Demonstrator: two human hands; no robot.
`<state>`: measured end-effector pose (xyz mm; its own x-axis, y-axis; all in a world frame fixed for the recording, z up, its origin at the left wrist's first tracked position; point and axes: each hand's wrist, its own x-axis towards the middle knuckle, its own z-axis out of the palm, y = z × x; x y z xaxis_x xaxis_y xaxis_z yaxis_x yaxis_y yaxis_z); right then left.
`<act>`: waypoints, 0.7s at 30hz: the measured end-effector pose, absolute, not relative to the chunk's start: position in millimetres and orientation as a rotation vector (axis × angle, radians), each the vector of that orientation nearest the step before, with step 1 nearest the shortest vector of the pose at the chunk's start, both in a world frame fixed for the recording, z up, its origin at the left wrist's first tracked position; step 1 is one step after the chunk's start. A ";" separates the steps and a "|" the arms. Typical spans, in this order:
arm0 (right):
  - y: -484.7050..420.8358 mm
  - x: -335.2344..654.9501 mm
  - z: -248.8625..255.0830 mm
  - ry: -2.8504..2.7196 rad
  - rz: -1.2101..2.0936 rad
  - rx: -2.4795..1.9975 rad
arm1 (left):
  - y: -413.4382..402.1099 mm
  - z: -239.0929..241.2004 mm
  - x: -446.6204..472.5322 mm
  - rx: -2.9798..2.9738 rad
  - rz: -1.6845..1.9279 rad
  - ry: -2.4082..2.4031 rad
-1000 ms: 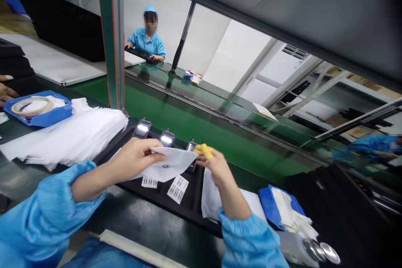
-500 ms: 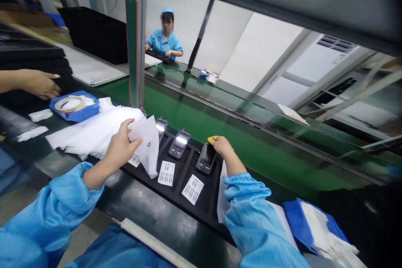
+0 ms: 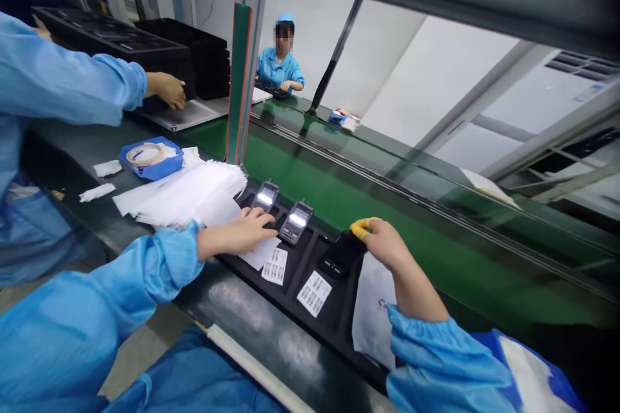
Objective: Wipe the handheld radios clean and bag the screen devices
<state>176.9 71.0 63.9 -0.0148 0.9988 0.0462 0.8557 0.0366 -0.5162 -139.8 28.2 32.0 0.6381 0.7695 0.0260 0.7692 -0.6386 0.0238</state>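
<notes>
A black tray (image 3: 290, 297) on the bench edge holds two handheld devices with lit screens, one (image 3: 265, 195) beside the other (image 3: 296, 213), and white barcode labels (image 3: 275, 266). My left hand (image 3: 245, 231) lies flat, fingers stretched, on a white bag (image 3: 260, 251) at the tray's left end, next to the first device. My right hand (image 3: 385, 244), with a yellow finger cot (image 3: 361, 227), grips a dark handheld device (image 3: 341, 251) lifted and tilted over the tray's right slot. Another white bag (image 3: 372, 313) lies under my right forearm.
A pile of white bags (image 3: 188, 192) and a blue dish with a tape roll (image 3: 151, 158) sit to the left. A co-worker's hand (image 3: 167, 89) touches stacked black trays (image 3: 116, 42). A metal post (image 3: 242, 77) and green conveyor belt (image 3: 387, 213) run behind. Another person (image 3: 283, 68) works far off.
My left hand has brought the white bag down onto the tray's left end. My right hand has lifted the third device out of its slot. The co-worker's arm now reaches the stacked trays.
</notes>
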 end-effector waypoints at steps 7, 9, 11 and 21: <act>25.0 178.6 99.7 -1.827 0.152 -1.709 | 50.3 44.0 -118.0 2.817 -0.151 1.288; 19.2 179.8 110.2 -1.801 0.112 -1.605 | 52.7 46.7 -115.0 2.792 -0.194 1.304; 15.0 179.4 118.6 -1.790 0.083 -1.503 | 53.8 47.1 -113.0 2.761 -0.225 1.330; -6.6 163.3 138.2 -1.792 -0.017 -1.377 | 32.5 90.8 -116.3 2.584 0.180 1.374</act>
<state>163.3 -6.6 138.2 -0.0286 0.7843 0.6197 0.7962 0.3927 -0.4602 -116.3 32.5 90.8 0.5578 0.8299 0.0095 0.8044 -0.5434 0.2402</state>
